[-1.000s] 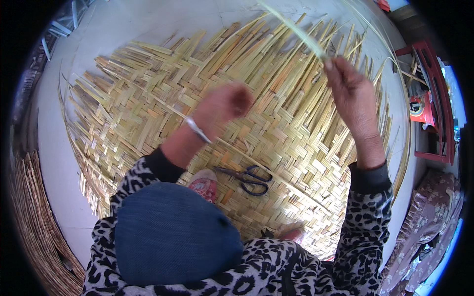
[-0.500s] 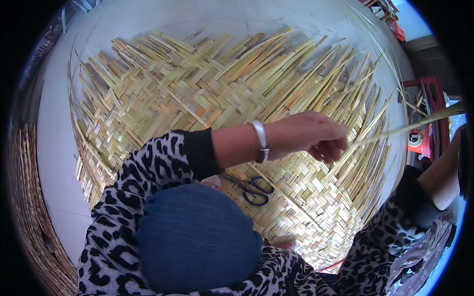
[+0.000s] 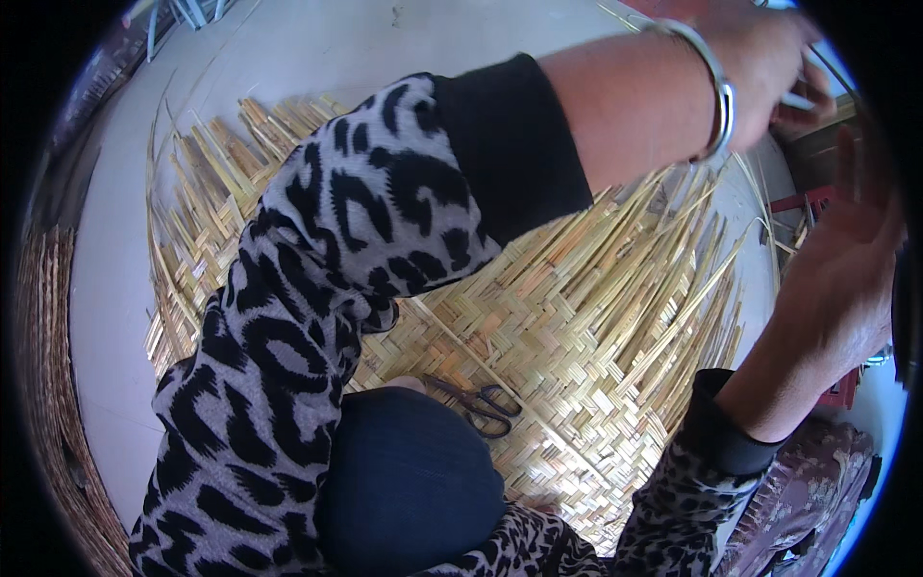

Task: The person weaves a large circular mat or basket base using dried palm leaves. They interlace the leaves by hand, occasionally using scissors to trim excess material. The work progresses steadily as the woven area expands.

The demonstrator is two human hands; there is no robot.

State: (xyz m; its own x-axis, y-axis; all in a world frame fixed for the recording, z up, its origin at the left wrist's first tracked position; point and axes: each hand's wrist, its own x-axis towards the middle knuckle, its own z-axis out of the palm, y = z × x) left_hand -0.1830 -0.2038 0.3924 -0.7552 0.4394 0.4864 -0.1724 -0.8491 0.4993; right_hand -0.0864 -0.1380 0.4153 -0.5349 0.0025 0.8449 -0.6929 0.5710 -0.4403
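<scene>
My left hand (image 3: pixel 772 72), with a silver bracelet (image 3: pixel 723 101) at its wrist, is raised high at the upper right. Its fingers are curled, and a small pale bit shows between them that I cannot make out. Just below it, at the right rim, is my right hand (image 3: pixel 841 274); its fingers are dark and blurred there. Beneath both arms a woven mat (image 3: pixel 500 317) of pale split strips lies on the floor, with loose strip ends (image 3: pixel 663 279) fanning out at the far and right sides. My left sleeve covers part of it. Black-handled scissors (image 3: pixel 488 409) rest on the mat by my knee.
At the left edge stands a rolled or stacked brown woven bundle (image 3: pixel 48 365). A red crate or stool (image 3: pixel 817 200) is partly seen at the right, behind my right hand. Patterned purplish cloth (image 3: pixel 798 495) lies at the lower right. Metal legs (image 3: pixel 187 14) show at the top left.
My left hand has risen from above the mat to the upper right, nearer my right hand. The right hand has come further into view. The long pale strip between them no longer shows clearly.
</scene>
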